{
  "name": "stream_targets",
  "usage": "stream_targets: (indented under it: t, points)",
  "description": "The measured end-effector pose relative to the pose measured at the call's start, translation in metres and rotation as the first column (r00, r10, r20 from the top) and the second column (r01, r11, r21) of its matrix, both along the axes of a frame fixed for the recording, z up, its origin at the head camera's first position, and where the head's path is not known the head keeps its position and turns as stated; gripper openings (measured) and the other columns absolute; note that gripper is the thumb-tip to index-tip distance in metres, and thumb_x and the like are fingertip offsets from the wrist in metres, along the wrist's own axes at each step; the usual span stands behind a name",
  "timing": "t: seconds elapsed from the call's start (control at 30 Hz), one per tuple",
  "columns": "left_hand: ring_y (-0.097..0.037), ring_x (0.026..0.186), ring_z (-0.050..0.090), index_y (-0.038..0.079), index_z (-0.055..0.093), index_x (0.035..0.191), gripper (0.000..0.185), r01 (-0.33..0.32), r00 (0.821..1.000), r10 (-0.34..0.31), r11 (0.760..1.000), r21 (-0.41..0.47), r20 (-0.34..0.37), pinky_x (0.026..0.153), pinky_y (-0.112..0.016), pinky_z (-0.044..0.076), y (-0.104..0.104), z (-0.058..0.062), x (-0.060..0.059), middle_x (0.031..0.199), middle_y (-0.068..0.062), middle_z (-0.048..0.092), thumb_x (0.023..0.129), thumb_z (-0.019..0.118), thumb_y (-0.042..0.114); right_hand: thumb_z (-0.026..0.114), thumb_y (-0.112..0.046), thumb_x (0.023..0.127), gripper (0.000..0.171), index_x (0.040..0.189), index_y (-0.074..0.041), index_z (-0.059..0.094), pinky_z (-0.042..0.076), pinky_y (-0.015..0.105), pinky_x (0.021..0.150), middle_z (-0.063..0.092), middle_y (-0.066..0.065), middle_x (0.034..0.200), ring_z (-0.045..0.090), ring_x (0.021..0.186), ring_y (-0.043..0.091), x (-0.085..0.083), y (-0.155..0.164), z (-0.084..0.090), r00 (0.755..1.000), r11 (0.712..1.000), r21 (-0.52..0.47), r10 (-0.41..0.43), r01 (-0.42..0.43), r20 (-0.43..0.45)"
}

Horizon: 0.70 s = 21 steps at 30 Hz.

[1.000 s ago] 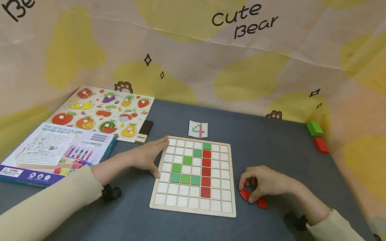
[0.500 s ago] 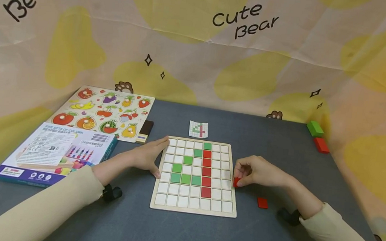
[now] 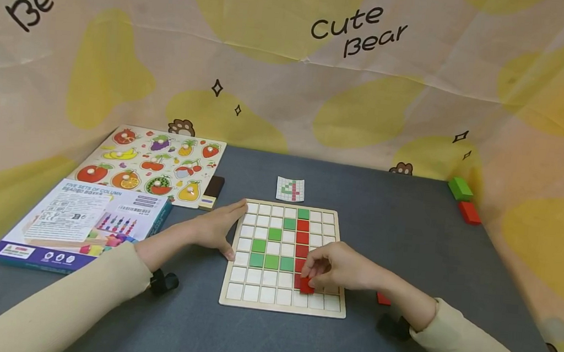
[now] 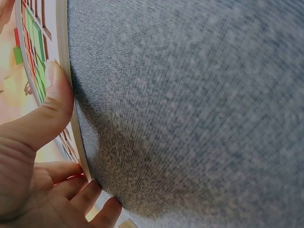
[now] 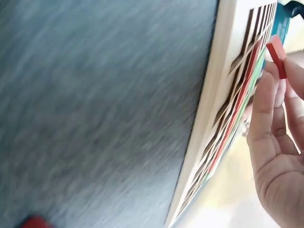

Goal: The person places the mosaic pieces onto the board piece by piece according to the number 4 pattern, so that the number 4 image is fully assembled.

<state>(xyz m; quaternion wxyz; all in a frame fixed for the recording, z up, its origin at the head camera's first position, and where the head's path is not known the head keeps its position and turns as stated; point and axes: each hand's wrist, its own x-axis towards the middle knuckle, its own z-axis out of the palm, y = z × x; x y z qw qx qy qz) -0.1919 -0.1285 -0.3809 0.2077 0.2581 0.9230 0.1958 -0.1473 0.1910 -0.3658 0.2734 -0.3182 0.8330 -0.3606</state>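
- Red and green square tiles fill part of the pale wooden grid board (image 3: 323,310) in the head view; it lies flat on the grey cloth-covered counter (image 3: 398,218).
- The right hand (image 3: 341,266) hovers over the board's lower right part, its fingers pinching a small red square tile (image 3: 306,285) just below the red column.
- The left hand (image 3: 215,227) rests with straight fingers against the board's left edge, holding nothing.
- Another red tile (image 3: 382,300) peeks out on the counter beside the right wrist.
- A small pattern card (image 3: 290,189) lies just beyond the board; a fruit peg puzzle (image 3: 153,163) and a blue printed box (image 3: 79,221) lie to the left; a green block (image 3: 460,188) and a red block (image 3: 470,212) sit at the far right edge.
- In the left wrist view, the left hand's (image 4: 42,161) thumb presses the board's rim (image 4: 64,57), fingers relaxed.
- In the right wrist view, blurred, the right hand's (image 5: 275,137) fingertips grip the red tile (image 5: 277,56) above the board (image 5: 223,76).
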Motion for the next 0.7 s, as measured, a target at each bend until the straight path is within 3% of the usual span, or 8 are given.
stream_targets:
  t: [0.43,0.7]
  points:
    - [-0.042,0.154,0.015,-0.005,0.016,0.156,0.117,0.000,1.000,0.000,1.000,-0.001,0.001,0.122,-0.054,0.025,0.002,0.001,0.000,0.166,-0.023,0.006,0.071,0.088,0.031,0.080,-0.003,0.077,0.014,0.074,-0.013,0.072,0.053,0.017,0.059,0.070,-0.006,0.068,0.057,0.059,-0.006,0.020,-0.020,-0.007,0.988,0.999,0.036,-0.001,0.006,-0.151]
    - [-0.042,0.153,0.016,-0.006,0.016,0.156,0.117,-0.001,1.000,0.001,1.000,-0.002,0.005,0.122,-0.055,0.025,0.003,0.002,0.001,0.166,-0.023,0.007,0.071,0.088,0.031,0.081,-0.011,0.080,0.012,0.082,-0.020,0.073,0.051,0.017,0.062,0.068,-0.012,0.077,0.054,0.066,-0.004,0.013,0.007,0.001,0.964,0.997,0.082,0.012,0.010,-0.266]
